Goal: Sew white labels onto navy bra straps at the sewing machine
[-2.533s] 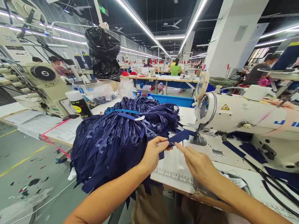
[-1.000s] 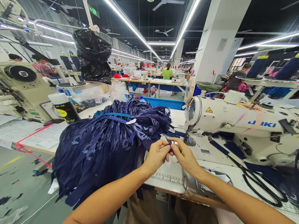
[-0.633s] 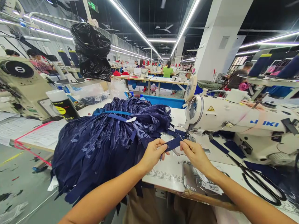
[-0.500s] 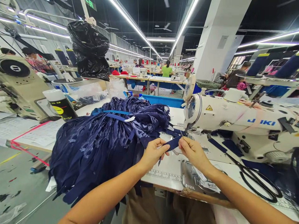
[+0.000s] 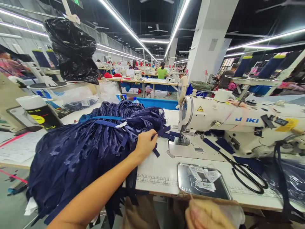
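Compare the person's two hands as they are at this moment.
The left hand is stretched forward and rests on the pile of navy strips, fingers pinching one strip; the right hand is drawn back below the table edge, away from the cloth. The left is sharp and in full view; the right is blurred and cut off by the frame, its grip unreadable. Both are bare.

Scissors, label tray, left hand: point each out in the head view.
scissors (image 5: 247,179), head view, on the black handle loops.
label tray (image 5: 184,186), head view, bare metal near its left edge.
left hand (image 5: 145,143), head view, back of the hand.
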Available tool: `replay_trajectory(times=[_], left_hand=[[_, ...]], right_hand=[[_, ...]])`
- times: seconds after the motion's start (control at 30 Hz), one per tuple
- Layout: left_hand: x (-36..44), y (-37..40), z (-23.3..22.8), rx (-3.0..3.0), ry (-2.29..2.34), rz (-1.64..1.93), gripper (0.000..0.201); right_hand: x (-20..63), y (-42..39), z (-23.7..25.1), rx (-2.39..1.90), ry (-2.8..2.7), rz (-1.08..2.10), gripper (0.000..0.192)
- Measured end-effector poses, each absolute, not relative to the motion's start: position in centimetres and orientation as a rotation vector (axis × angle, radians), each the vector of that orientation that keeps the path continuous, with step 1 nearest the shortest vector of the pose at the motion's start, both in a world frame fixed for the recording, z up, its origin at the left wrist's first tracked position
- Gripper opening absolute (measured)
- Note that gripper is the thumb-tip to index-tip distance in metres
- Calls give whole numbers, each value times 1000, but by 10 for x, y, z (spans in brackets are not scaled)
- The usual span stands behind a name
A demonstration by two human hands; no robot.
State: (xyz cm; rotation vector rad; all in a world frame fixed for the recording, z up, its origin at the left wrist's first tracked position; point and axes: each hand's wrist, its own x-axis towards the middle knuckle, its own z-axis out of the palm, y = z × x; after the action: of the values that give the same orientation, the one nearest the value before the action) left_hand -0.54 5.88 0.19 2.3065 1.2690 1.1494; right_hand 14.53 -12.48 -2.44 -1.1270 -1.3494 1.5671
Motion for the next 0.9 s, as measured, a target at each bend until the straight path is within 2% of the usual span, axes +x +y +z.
replay_trajectory(times=[0.07, 0.2, 0.27, 0.33, 0.4, 0.43, 0.53, 0.6, 0.7, 0.8, 0.83, 0.9], left_hand=[[-5, 57, -2, 2369, 1093, 1099, 15], [-2, 46, -12, 2475, 889, 1010, 15], [-1, 43, -13, 2501, 791, 1055, 15], [-2, 40, -11, 2535, 697, 1100, 17], [-3, 37, -8, 2602, 636, 1070, 18], [-4, 36, -7, 2646, 616, 1029, 19], [-7, 32, -5, 2741, 527, 927, 19], [-10, 30, -5, 2745, 476, 927, 19], [-12, 28, -7, 2730, 611, 928, 19], [-14, 27, -5, 2648, 828, 790, 51], [-14, 27, -4, 2595, 865, 726, 55], [-15, 26, -2, 2463, 900, 635, 43]], right_hand=[[182, -115, -27, -1346, -1600, 1285, 49], [268, -75, -30, -1956, -1882, 143, 41], [293, -62, -30, -2123, -1915, -210, 39], [297, -55, -27, -2114, -1919, -368, 37], [280, -54, -19, -2001, -1883, -154, 37], [266, -54, -14, -1927, -1830, 111, 40], [221, -53, -2, -1555, -1532, 1201, 50], [201, -50, 1, -1352, -1355, 1525, 44], [192, -43, -1, -1311, -1360, 1460, 34], [197, -38, -4, -1368, -1482, 1290, 30], [199, -37, -4, -1389, -1509, 1247, 29], [202, -36, -4, -1420, -1536, 1181, 28]])
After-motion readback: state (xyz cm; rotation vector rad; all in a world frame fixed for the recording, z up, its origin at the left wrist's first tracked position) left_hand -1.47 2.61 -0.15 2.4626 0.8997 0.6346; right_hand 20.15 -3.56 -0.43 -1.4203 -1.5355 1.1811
